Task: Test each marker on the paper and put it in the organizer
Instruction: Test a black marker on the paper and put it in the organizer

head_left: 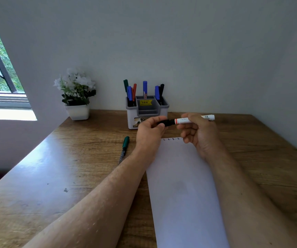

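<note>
A white marker (185, 120) with a black cap (167, 122) lies level in the air above the far end of the white paper (183, 185). My right hand (199, 131) grips its white barrel. My left hand (150, 130) pinches the black cap end. Small test marks (172, 139) run along the paper's far edge. Behind my hands stands the grey-and-white organizer (145, 111), which holds several markers in blue, red, green and black. A green-capped marker (124, 148) lies on the table left of the paper.
The wooden table (72, 167) meets the wall just behind the organizer. A white pot of white flowers (77, 97) stands at the back left. A window is at the far left.
</note>
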A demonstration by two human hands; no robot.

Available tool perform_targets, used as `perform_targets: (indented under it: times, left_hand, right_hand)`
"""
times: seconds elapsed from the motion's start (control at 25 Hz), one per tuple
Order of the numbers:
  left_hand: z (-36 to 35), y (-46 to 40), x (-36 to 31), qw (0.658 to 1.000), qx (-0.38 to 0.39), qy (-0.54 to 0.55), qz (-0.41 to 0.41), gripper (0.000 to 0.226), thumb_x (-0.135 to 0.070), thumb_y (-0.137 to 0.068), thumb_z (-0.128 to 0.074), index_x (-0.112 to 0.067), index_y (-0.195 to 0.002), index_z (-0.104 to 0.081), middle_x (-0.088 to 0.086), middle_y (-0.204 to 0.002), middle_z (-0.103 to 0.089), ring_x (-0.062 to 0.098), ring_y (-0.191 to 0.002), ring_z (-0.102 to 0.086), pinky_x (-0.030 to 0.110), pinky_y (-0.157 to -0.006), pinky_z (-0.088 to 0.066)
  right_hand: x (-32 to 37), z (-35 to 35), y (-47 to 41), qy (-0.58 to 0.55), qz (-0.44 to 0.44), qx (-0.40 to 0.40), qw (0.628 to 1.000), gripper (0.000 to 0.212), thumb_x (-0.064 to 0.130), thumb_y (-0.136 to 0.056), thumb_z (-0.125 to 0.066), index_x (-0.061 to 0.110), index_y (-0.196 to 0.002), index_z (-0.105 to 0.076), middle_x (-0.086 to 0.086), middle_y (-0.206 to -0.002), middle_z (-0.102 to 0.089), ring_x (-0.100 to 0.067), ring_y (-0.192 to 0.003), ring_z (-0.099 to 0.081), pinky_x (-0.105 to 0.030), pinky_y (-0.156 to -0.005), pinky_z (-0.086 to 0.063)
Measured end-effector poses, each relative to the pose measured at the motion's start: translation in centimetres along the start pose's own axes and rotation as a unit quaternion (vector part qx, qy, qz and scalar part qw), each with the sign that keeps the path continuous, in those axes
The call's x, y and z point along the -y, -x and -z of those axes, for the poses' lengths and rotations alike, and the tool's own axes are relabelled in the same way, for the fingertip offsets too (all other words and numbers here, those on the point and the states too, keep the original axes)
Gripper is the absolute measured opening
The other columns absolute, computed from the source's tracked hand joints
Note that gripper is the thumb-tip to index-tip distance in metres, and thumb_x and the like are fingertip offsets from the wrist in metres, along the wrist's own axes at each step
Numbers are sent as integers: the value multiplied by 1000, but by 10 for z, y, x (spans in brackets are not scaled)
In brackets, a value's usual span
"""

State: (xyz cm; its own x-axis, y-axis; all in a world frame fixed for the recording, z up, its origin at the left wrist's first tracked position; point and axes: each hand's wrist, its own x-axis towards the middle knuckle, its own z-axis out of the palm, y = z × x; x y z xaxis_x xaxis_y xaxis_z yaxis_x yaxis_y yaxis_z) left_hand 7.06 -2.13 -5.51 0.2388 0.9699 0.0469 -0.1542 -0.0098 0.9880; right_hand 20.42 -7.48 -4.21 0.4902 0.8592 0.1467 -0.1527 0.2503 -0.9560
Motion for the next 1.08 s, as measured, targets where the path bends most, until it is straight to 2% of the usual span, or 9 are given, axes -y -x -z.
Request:
perform_targets:
  times: [0.2, 0.32, 0.4, 0.52, 0.64, 0.76, 0.88, 1.08]
  left_hand:
    - [0, 0, -3, 999, -13, 41, 8, 25, -3, -97, -58, -16, -117, -65, 5, -112, -69, 17, -104, -69, 35, -92, -58]
    - [4, -1, -7, 992, -48, 116, 10, 19, -6, -96, -61, -15, -113, -60, 7, -106, -71, 17, -94, -74, 32, -86, -60]
    - [9, -2, -10, 987, -61, 150, 4, 17, -8, -96, -61, -12, -113, -62, 7, -101, -72, 15, -88, -74, 30, -84, -61]
    - [14, -3, -11, 981, -78, 177, -11, 21, -10, -95, -63, -6, -115, -64, 9, -102, -74, 18, -93, -74, 33, -86, -60]
    - [15, -3, -12, 979, -84, 184, -23, 17, -13, -93, -67, -7, -109, -65, 13, -105, -74, 23, -95, -75, 36, -86, -61]
    - [14, 0, -13, 977, -81, 196, -23, 18, -11, -91, -69, -9, -109, -65, 13, -101, -75, 25, -91, -76, 38, -82, -62]
    - [14, 0, -13, 973, -78, 216, -18, 23, -8, -91, -68, -6, -114, -63, 12, -100, -75, 27, -95, -75, 40, -85, -61]
    - [12, -1, -17, 971, -66, 228, -8, 19, -6, -91, -68, -10, -109, -64, 12, -102, -74, 27, -97, -74, 41, -88, -60]
  right_hand:
    - [1, 0, 0, 13, 12, -15, 1000, 15, 15, -96, -58, 13, -81, -63, -15, -71, -71, -21, -39, -51, -22, -39, -40]
    - [1, 3, 0, 29, 26, -5, 999, 6, 8, -90, -67, 14, -87, -68, -11, -71, -70, -17, -43, -52, -23, -42, -42]
    - [2, 5, 2, 48, 32, 10, 998, 13, 1, -85, -71, 13, -92, -72, -11, -74, -69, -17, -47, -55, -24, -43, -44]
    - [0, 4, 4, 157, 51, 32, 986, 18, 2, -82, -76, 11, -97, -73, -7, -76, -71, -14, -49, -59, -26, -43, -46]
    - [-3, -5, 5, 264, 108, 20, 958, 10, 12, -83, -77, 16, -91, -72, 5, -78, -68, 0, -54, -56, -15, -47, -41]
    - [-7, -11, 6, 298, 152, 19, 942, 10, 20, -88, -74, 15, -93, -67, 2, -88, -67, -6, -72, -59, -15, -54, -42]
    - [-12, -15, 5, 286, 132, 29, 949, 11, 24, -90, -70, 15, -95, -64, 2, -82, -61, -10, -67, -54, -22, -53, -40]
    - [-12, -24, 8, 219, 70, 34, 973, 7, 21, -95, -64, 17, -90, -61, 2, -69, -51, -9, -55, -42, -22, -49, -34]
